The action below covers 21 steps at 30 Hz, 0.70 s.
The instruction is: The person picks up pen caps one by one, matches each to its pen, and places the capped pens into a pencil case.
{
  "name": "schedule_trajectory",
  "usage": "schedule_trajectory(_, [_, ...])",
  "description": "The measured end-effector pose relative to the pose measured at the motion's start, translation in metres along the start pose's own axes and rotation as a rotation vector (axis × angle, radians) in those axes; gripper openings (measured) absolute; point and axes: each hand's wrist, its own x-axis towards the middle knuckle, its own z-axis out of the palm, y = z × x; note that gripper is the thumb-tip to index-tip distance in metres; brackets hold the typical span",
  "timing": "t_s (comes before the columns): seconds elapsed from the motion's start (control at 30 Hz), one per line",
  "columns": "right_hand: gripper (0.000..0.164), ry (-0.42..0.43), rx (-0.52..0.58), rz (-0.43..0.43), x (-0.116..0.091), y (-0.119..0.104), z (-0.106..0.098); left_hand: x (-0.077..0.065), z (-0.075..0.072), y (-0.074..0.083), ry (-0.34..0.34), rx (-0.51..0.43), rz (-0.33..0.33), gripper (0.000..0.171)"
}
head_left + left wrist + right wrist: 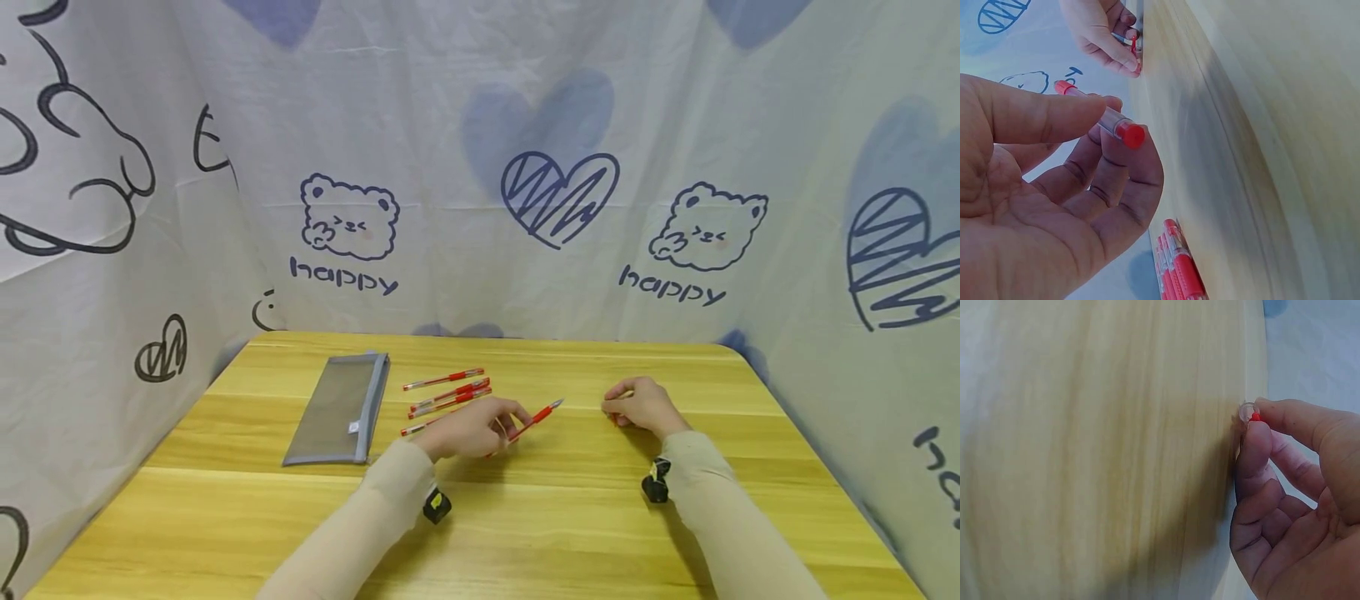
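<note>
My left hand (476, 427) pinches a red gel pen (542, 415) between thumb and fingers, above the middle of the table. Its pale writing tip points up and to the right, uncapped. In the left wrist view the pen's red end plug (1130, 134) faces the camera. Off to the right, my right hand (645, 407) holds a small clear pen cap (1248, 412) with a bit of red, between thumb and index finger, close to the tabletop. The two hands are apart. Several red pens (450, 400) lie side by side left of my left hand, which partly covers the nearest one.
A grey mesh zip pouch (330, 408) lies flat at the left of the wooden table (570, 517). White curtains (450, 250) printed with hearts and bears hang around the table's back and sides.
</note>
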Motion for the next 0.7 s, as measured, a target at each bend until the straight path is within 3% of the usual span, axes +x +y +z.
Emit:
schedule_trajectory(0.43, [0.026, -0.015, -0.006, -0.003, -0.002, 0.002, 0.001, -0.012, -0.001, -0.005, 0.018, 0.035, -0.016, 0.052])
schedule_trajectory(0.7, [0.032, -0.031, 0.055, -0.023, -0.007, 0.002, 0.0, -0.017, -0.002, -0.008, 0.023, 0.041, -0.016, 0.051])
